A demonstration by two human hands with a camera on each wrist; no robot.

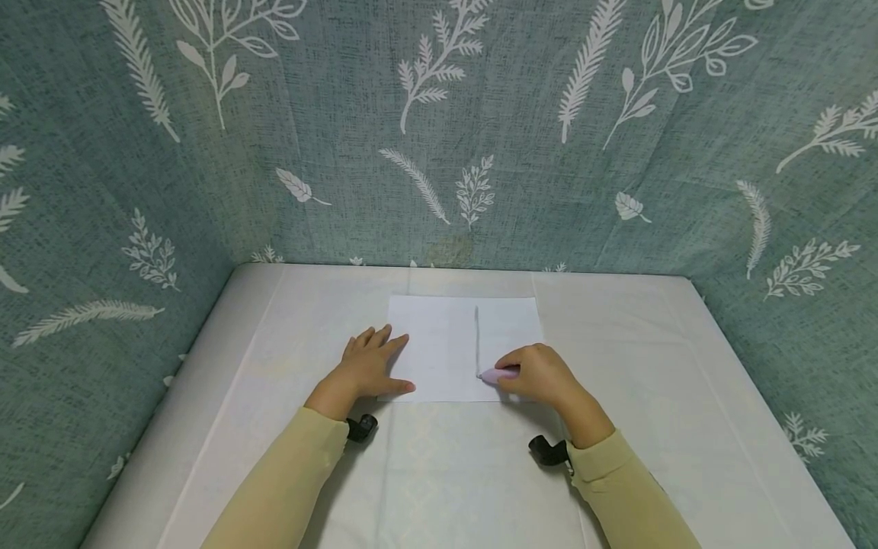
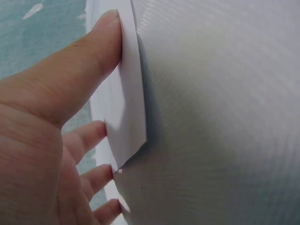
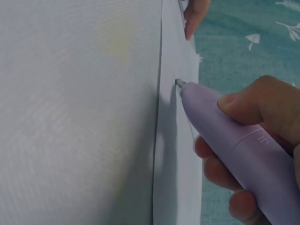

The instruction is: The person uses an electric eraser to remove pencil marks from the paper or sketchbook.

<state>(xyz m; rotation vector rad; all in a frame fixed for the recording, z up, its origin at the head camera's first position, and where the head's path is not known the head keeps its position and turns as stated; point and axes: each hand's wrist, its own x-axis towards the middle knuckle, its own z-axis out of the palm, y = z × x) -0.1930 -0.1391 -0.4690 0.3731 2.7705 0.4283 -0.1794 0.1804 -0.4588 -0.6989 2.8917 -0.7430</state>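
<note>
A white sheet of paper (image 1: 432,347) lies on the cloth-covered table, with a thin grey line (image 1: 477,335) running down its right half. My right hand (image 1: 545,374) grips a thick lavender pen (image 3: 234,140) between thumb and fingers. The pen's narrow metal tip (image 3: 179,83) meets the paper at the line's near end. On the sheet's left side rests my left hand (image 1: 370,364), its fingers spread. In the left wrist view the thumb (image 2: 110,37) presses the paper near its front edge, and the sheet's corner is slightly raised.
A white cloth (image 1: 309,305) with fold creases covers the table. Green leaf-patterned fabric (image 1: 343,99) rises behind it and on both sides. Dark wrist cameras (image 1: 549,451) stick out at both sleeve cuffs.
</note>
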